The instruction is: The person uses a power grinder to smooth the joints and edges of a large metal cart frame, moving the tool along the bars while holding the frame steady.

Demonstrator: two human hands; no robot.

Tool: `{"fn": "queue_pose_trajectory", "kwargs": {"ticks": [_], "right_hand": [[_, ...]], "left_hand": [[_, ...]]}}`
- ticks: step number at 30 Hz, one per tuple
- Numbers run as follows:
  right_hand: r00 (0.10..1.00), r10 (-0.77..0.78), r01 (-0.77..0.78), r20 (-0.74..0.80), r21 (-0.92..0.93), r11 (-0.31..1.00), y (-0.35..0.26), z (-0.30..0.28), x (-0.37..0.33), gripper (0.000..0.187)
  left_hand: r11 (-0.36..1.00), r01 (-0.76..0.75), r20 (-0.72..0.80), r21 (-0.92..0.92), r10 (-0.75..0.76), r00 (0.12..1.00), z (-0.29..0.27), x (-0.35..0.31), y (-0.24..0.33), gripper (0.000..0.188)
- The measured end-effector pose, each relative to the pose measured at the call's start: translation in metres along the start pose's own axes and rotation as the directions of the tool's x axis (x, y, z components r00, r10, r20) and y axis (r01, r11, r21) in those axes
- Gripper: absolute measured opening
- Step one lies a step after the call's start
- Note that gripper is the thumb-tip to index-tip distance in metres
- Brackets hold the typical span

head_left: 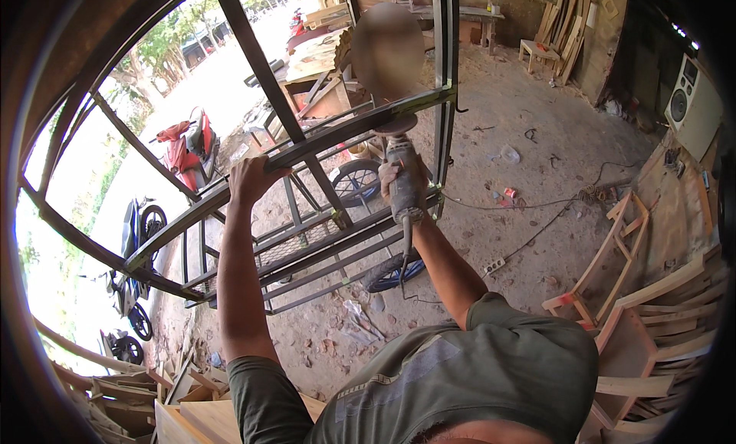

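My right hand [389, 177] is wrapped around the body of an angle grinder [408, 185], which points away from me. The grinder's round disc [397, 126] is at the underside of the upper rail of a dark metal frame [330, 139], close to its right corner; whether they touch I cannot tell. Farther left along that rail, my left hand [254, 182] grips the bar with the fingers closed over it. A cord [406, 233] runs back from the grinder past my right forearm. Wheels with blue rims [406, 274] show below the frame.
A power strip [494, 266] and cable lie on the littered floor at right. Wooden frames and slats [613, 268] pile up at lower right, with more scrap wood [115, 402] at lower left. A speaker [690, 103] leans far right. Motorbikes [192, 149] stand outside at left.
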State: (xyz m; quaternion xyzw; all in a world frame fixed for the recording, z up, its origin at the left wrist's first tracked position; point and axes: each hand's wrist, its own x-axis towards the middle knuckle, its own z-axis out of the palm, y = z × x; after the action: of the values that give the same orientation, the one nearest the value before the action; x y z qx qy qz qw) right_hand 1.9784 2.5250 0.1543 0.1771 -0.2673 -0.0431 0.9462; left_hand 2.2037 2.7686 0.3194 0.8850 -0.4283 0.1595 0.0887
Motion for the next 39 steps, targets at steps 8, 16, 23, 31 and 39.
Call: {"fn": "queue_pose_trajectory", "kwargs": {"ticks": [8,16,23,31,39], "right_hand": [[0.965,-0.256,0.245,-0.046,-0.172,0.954,-0.048,0.031,-0.001,0.057],[0.998,-0.047,0.046,-0.039,-0.021,0.999,0.017,0.005,0.007,0.062],[0.898,-0.401,0.218,-0.18,-0.61,0.762,0.033,-0.009,-0.033,0.066],[0.689,-0.681,0.0,0.248,-0.94,-0.342,-0.02,0.028,-0.108,0.058],[0.784,-0.338,-0.191,0.521,-0.315,-0.93,-0.056,0.047,-0.081,0.074]], "left_hand": [[1.0,-0.011,-0.01,0.002,0.011,1.0,0.001,0.0,0.001,0.056],[1.0,0.002,0.022,0.008,-0.002,1.0,-0.005,0.0,0.005,0.058],[1.0,0.014,0.04,0.028,-0.016,0.999,-0.009,-0.001,0.006,0.062],[0.999,0.013,0.035,0.03,-0.014,0.999,-0.01,0.0,0.015,0.058],[1.0,0.025,-0.005,0.017,-0.025,1.0,-0.003,0.001,0.008,0.062]]}}
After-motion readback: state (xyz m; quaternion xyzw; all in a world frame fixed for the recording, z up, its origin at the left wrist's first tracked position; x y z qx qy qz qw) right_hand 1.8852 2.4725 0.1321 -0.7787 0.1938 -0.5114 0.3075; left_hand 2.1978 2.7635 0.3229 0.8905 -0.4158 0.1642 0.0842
